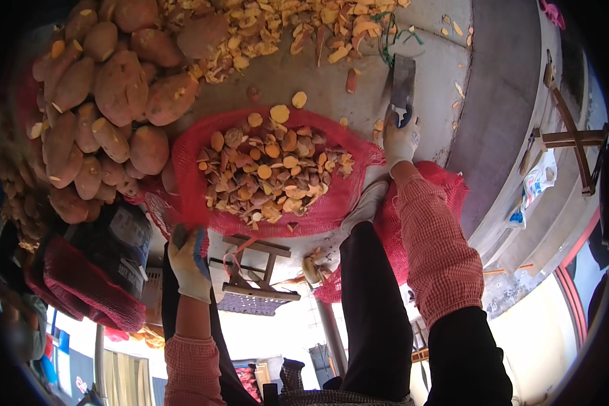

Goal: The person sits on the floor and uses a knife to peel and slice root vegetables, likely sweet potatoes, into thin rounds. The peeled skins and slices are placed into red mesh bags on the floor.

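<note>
My right hand [402, 136], in a light work glove, is closed on the handle of a wide-bladed knife, a cleaver by its shape. Its flat blade [403, 81] points away from me, over or on the concrete floor. My left hand [190, 261], gloved in white and blue, grips the near left edge of a red mesh sack [284, 231]. The sack's mouth is spread wide, and in it lies a heap of sweet potato end slices and trimmings [271, 175]. Left of the sack is a large pile of whole sweet potatoes [121, 89], several with cut ends.
Peelings and scraps [264, 25] cover the floor at the far side, with green twine [385, 40] beside them. Another red mesh sack [446, 188] lies under my right forearm. A small folding stool [259, 269] stands between my legs. A wooden frame [571, 137] is at the right.
</note>
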Motion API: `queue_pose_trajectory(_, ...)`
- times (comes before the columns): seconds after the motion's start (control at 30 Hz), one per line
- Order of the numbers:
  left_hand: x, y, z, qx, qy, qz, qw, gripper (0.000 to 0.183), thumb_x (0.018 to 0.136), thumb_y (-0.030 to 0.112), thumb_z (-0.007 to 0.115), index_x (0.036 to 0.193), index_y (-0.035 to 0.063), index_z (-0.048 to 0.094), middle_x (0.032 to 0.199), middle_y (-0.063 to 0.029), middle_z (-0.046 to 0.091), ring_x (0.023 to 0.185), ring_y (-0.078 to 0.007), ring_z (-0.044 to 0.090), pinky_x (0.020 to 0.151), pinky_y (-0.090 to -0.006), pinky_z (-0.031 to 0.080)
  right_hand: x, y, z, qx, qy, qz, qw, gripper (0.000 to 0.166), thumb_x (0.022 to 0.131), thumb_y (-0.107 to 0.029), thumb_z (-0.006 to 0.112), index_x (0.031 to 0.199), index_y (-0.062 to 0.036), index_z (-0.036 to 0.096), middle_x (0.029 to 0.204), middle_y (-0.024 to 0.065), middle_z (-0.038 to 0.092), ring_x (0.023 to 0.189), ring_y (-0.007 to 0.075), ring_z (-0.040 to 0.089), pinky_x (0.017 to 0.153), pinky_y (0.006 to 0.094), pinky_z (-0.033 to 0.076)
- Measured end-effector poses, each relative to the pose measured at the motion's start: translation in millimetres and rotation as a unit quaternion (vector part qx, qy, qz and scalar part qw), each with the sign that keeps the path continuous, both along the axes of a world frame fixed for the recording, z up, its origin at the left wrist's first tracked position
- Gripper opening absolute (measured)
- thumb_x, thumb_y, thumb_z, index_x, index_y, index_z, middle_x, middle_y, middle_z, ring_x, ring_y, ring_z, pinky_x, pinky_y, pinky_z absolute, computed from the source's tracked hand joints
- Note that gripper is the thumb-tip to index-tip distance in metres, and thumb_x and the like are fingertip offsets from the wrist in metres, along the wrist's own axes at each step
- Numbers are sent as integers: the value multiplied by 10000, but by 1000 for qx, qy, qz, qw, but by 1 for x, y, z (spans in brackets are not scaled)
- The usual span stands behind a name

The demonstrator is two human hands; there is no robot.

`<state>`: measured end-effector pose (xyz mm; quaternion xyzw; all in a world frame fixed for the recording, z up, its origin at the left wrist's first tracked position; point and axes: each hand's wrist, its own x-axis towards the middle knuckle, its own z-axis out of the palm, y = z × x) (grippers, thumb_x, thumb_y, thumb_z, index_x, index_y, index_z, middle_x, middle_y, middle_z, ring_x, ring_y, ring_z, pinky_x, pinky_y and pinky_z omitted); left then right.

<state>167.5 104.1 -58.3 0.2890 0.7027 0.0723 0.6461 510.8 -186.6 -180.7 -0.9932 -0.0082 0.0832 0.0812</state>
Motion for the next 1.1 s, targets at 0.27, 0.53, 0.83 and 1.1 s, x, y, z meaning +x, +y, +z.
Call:
queue_pose_trajectory(0.27, -26, 45, 10, -87, -197, 124, 969, 222, 921, 26, 544, 1117, -43, 622, 1071, -158, 649, 962, -251, 635, 823, -358, 537, -158, -117, -61, 21, 321, -223, 920, 842, 735, -281, 741, 1417, -26, 318, 1322, 262, 498, 1252, 378, 471, 1034, 408, 392)
queue_pose_trajectory(0.53, -64, 47, -23, 264, 68, -446, 853, 513, 817, 91, 694, 1297, 12, 529, 1238, -176, 552, 1109, -293, 573, 987, -377, 442, -261, -142, -106, -98, 472, -293, 826, 539, 764, -279, 711, 1188, 22, 567, 1139, 162, 635, 1068, 295, 603, 888, 389, 467)
queue_pose_trajectory(0.83, -133, 73, -192, 275, 356, -706, 547, 678, 770, 148, 732, 1364, 17, 432, 1342, -217, 495, 1148, -382, 565, 932, -452, 507, -178, -86, 1, 283, 292, -221, 887, 484, 831, -66, 630, 1294, 11, 515, 1119, 134, 648, 989, 243, 623, 842, 333, 482)
queue_pose_trajectory(1.1, -80, 75, -112, -134, -30, -110, 984, 354, 852, -4, 568, 1205, -22, 561, 1082, -119, 652, 898, -209, 669, 831, -292, 543, -100, 1, -48, -8, 245, 42, 969, 572, 856, -175, 571, 1388, -87, 380, 990, 273, 655, 906, 458, 628, 786, 498, 505)
